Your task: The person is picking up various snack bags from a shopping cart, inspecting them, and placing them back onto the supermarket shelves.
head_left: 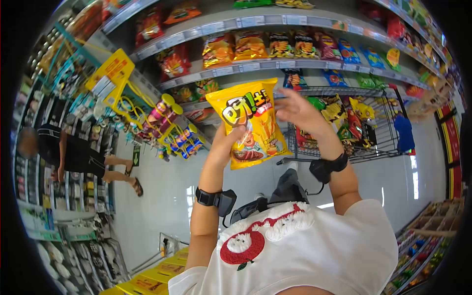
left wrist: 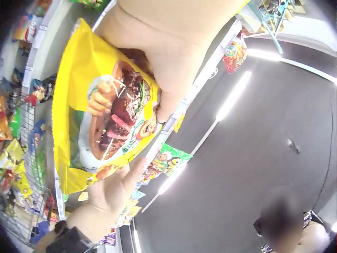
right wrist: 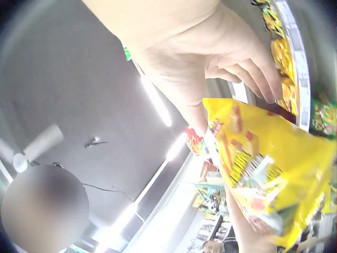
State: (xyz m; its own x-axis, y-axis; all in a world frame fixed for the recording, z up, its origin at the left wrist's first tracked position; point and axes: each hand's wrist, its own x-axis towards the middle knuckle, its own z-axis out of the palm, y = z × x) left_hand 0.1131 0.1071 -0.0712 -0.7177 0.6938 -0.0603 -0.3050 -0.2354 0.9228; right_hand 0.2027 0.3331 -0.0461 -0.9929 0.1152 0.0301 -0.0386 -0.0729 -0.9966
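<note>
I'm seeing the left hand point(head_left: 222, 148) gripping a yellow snack bag point(head_left: 258, 120) before the snack shelves point(head_left: 268, 65), right hand point(head_left: 302, 115) hovering empty, fingers loosely spread, bag looking light, slick, crushable, top seal point(head_left: 241, 88) likely offering safest hold.

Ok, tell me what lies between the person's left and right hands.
In the head view, the yellow potato-snack bag lies between the left hand and the right hand; the left hand grips it by one side.
</note>
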